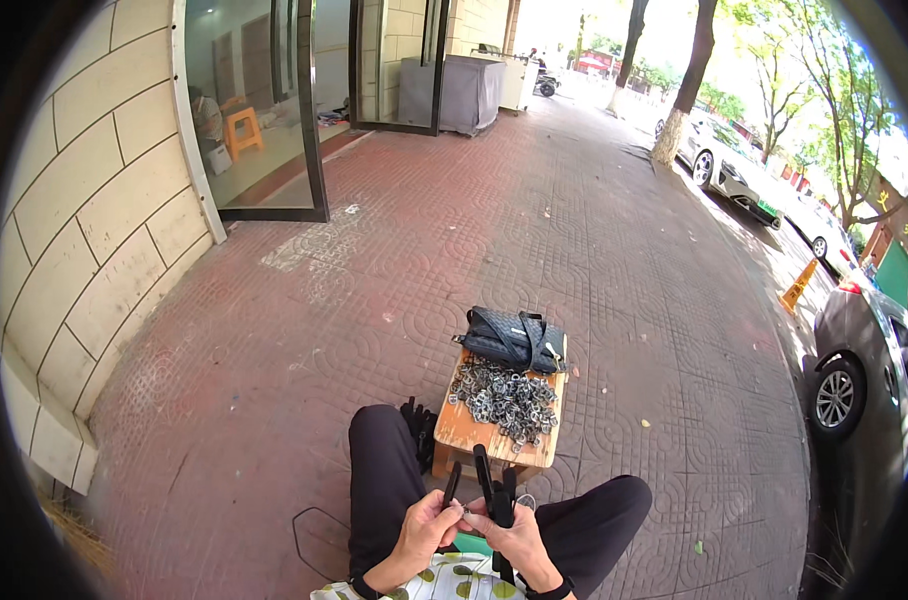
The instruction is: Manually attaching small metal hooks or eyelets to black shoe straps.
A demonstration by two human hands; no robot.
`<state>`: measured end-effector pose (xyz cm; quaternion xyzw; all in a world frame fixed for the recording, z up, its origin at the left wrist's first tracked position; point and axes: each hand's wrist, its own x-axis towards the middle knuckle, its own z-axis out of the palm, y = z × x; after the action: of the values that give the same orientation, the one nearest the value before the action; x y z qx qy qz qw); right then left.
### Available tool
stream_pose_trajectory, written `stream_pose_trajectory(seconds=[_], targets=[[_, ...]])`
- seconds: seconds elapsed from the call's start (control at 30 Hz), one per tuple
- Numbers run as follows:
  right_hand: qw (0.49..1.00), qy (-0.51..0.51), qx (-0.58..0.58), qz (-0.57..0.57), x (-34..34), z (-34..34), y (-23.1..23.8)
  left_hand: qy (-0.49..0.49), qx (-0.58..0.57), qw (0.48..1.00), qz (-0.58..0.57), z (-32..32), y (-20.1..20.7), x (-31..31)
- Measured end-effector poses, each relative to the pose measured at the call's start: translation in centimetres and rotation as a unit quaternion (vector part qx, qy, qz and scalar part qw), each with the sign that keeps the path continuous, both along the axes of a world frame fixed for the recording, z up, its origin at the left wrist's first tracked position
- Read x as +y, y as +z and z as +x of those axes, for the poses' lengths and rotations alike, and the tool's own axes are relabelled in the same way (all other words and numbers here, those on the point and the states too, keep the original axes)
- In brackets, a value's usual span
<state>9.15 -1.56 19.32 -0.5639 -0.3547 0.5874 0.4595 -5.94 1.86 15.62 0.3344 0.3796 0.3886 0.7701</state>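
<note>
Black straps [490,482] are gripped in the closed left hand [426,526] and right hand [515,540], fingertips nearly meeting, long axes pointed forward; metal rings [509,402] are heaped ahead on the bench [461,432], nearer the right.

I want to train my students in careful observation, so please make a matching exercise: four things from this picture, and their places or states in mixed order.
1. left hand and right hand
2. dark handbag
3. small metal pieces
4. orange stool

A. loosely heaped
B. behind the glass door
C. between the knees
D. at the wooden table's far end

Pairs: 1-C, 2-D, 3-A, 4-B
</note>
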Motion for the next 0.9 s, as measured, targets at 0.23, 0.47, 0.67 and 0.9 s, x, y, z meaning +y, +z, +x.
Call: stream_pose_trajectory(seconds=[0.23,0.47,0.67,0.9], targets=[[0.998,-0.045,-0.017,0.029,-0.7,-0.6,-2.0,0.049,0.001,0.999,0.016,0.6,0.0,-1.1],[0.999,-0.048,-0.018,0.007,-2.2,-1.3,-1.1,0.070,0.004,0.997,0.017,0.9,0.3,-2.8],[0.997,-0.074,-0.014,0.003,-0.6,-1.0,-1.0,0.071,0.004,0.997,0.019,1.8,1.0,-1.0],[0.987,-0.113,0.112,0.002,0.2,-0.5,-1.2,0.045,-0.052,0.998,0.005,1.3,0.7,-0.3]])
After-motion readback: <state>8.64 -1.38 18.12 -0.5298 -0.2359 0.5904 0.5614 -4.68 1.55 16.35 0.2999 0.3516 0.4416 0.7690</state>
